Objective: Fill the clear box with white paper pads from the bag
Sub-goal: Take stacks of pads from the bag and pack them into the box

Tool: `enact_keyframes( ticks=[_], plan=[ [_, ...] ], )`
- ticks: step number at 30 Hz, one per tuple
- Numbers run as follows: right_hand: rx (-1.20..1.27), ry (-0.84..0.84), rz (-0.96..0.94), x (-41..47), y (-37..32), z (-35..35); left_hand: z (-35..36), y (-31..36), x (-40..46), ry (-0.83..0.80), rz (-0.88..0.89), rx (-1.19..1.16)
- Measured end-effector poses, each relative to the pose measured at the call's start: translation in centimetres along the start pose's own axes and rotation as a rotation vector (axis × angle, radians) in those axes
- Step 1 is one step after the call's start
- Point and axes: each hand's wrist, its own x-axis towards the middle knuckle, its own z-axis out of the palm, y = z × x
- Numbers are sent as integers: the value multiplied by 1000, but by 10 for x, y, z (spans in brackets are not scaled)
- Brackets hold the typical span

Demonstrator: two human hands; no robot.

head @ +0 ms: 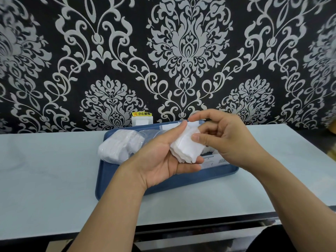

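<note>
The left hand [163, 160] holds a stack of square white paper pads [187, 146] over the blue plastic tray [112, 179]; the right hand [223, 135] pinches it.

The picture is bright and evenly lit, with soft light that seems to come from above. Shadows on the pale table [54, 160] are weak. The centre is sharp. The wallpaper [181, 51] bends near the edges from the wide lens, and its upper right corner is blurred.

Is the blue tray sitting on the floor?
No, the blue tray rests on the pale table by the patterned wall.
</note>
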Motion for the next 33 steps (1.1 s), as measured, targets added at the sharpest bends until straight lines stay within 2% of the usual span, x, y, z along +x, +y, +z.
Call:
enact_keyframes(
  ticks=[10,14,18,22,25,33],
  plan=[
    [57,72,-120,0,1,1,-5,0,3,-77,-3,-89],
    [-121,95,-215,-2,-2,-3,-4,0,3,-54,-3,-84],
    [-390,0,-257,-4,-7,-6,-4,-1,4,-45,2,-60],
    [-425,-94,-284,-7,-10,-4,-5,-2,6,-6,12,-20],
    [-454,-161,-232,-8,-8,0,-5,-2,7,9,28,12],
    [-561,-151,-198,-2,-3,5,-10,0,5,80,30,30]
  ],
)
